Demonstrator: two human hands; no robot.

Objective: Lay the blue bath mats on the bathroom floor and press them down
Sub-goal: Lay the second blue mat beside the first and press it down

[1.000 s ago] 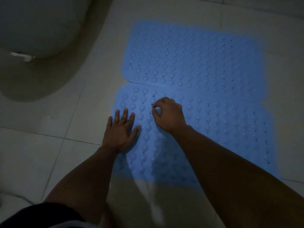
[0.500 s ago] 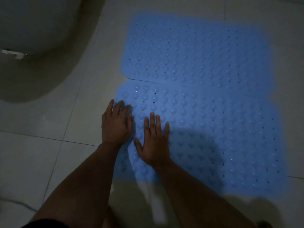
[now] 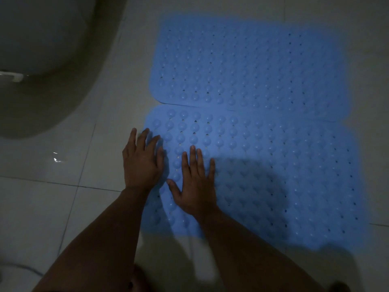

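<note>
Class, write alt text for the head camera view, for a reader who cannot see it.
Both hands, left hand and right hand, lie flat and open at the left end of the near blue bath mat; a second blue bath mat lies beyond, on the white tiled floor.

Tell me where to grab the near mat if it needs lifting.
Take the near mat at its rounded far-left corner, coming from the left over bare floor. That corner lies free beside the left hand; the far edge meets the far mat.

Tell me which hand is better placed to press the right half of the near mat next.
The right hand. It lies flat on the near mat, closer to its unpressed right side; the left hand straddles the mat's left edge.
</note>
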